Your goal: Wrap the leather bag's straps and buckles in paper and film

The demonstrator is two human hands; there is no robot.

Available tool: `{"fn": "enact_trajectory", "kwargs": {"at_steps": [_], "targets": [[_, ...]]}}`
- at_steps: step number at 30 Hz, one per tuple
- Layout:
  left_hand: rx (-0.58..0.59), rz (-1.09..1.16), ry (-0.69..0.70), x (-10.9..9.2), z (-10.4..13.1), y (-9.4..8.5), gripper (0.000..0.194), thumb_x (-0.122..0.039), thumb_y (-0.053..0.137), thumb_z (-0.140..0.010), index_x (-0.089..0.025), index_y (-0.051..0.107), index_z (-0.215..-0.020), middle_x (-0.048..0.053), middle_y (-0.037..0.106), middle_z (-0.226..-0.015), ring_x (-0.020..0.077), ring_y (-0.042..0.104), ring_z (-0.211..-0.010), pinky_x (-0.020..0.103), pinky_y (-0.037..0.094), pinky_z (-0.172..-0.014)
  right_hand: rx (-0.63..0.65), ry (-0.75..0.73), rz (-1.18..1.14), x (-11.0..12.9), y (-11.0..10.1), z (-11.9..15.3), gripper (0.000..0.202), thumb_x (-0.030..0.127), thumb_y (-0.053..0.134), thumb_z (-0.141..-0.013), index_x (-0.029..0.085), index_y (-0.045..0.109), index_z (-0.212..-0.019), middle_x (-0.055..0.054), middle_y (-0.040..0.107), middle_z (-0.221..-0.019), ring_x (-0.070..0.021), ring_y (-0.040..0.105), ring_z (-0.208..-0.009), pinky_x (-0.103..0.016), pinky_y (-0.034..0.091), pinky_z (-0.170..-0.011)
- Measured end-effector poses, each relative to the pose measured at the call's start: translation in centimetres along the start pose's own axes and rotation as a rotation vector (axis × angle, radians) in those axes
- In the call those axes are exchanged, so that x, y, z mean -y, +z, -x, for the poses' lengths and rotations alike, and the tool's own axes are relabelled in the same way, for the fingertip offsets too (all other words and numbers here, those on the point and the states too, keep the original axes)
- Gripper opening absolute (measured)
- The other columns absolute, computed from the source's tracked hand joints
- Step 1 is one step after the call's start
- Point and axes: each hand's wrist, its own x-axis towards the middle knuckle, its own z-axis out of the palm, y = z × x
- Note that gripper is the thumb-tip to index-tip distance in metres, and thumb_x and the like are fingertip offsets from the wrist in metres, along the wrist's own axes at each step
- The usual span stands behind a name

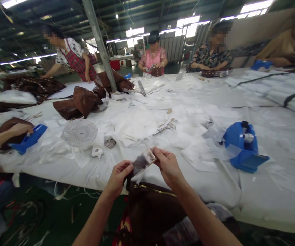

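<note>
Between my two hands, above the table's near edge, is a small clear plastic packet [142, 163] with something dark inside. My left hand [120, 176] pinches its left end, thumb on top. At the upper right end, the thumb and fingers of my right hand [166, 165] close on its pale edge. Just below hangs a dark brown bag [152, 208] with a gold zipper [157, 190], resting near my lap. My forearms cover part of it. What exactly the packet contains is too blurred to name.
A blue tape dispenser [242, 147] stands at right, a white fan [80, 132] at left. White scraps [137, 119] cover the table [265, 208]. Brown bags [82, 102] lie near a metal post [100, 44]. A co-worker's hand [22, 130] touches another blue dispenser [31, 138]. Several people work opposite.
</note>
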Motion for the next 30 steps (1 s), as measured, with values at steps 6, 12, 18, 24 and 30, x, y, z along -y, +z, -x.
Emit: {"fn": "enact_trajectory", "kwargs": {"at_steps": [6, 12, 18, 24, 30], "targets": [[-0.029, 0.007, 0.004, 0.5, 0.0, 0.0, 0.023, -0.03, 0.077, -0.071, -0.015, 0.069, -0.087, 0.001, 0.07, -0.075, 0.0093, 0.059, -0.063, 0.016, 0.044, -0.057, 0.047, 0.112, -0.129, -0.7, 0.3, 1.4, 0.038, 0.053, 0.071, -0.072, 0.015, 0.071, -0.078, -0.005, 0.069, -0.082, -0.0163, 0.061, -0.078, -0.027, 0.047, -0.072], [-0.01, -0.057, 0.003, 0.9, -0.1, 0.6, 0.026, -0.033, 0.075, -0.073, -0.015, 0.069, -0.091, 0.002, 0.07, -0.075, 0.0122, 0.061, -0.068, 0.018, 0.045, -0.063, -0.038, 0.116, -0.037, -1.6, -0.5, 1.5, 0.037, 0.051, 0.072, -0.071, 0.015, 0.07, -0.075, -0.003, 0.067, -0.075, -0.0135, 0.057, -0.07, -0.026, 0.046, -0.069], [0.114, -0.209, -0.058, 0.7, -0.1, 0.5, 0.035, -0.04, 0.068, -0.079, -0.012, 0.067, -0.099, 0.004, 0.068, -0.074, 0.0119, 0.056, -0.063, 0.018, 0.041, -0.056, -0.015, 0.071, 0.284, -1.1, -2.2, 0.3, 0.043, 0.055, 0.064, -0.074, 0.013, 0.069, -0.069, -0.001, 0.059, -0.059, -0.009, 0.046, -0.053, -0.02, 0.033, -0.049], [0.137, -0.364, -0.079, 1.2, -0.8, 0.4, 0.036, -0.045, 0.067, -0.077, -0.01, 0.069, -0.088, 0.004, 0.064, -0.071, 0.0115, 0.051, -0.061, 0.019, 0.036, -0.055, -0.125, -0.012, 0.449, -1.1, -5.0, -2.2, 0.046, 0.052, 0.063, -0.074, 0.016, 0.052, -0.048, 0.005, 0.041, -0.035, -0.0056, 0.031, -0.033, -0.021, 0.018, -0.036], [-0.007, -0.281, -0.071, 1.8, -1.6, 0.3, 0.039, -0.049, 0.07, -0.072, -0.011, 0.067, -0.076, -0.002, 0.052, -0.057, 0.0065, 0.037, -0.051, 0.017, 0.026, -0.046, -0.327, 0.004, 0.349, 0.6, -8.3, -6.0, 0.028, 0.035, 0.067, -0.073, 0.015, 0.054, -0.059, 0.004, 0.049, -0.039, -0.0054, 0.038, -0.033, -0.017, 0.03, -0.034]]}}
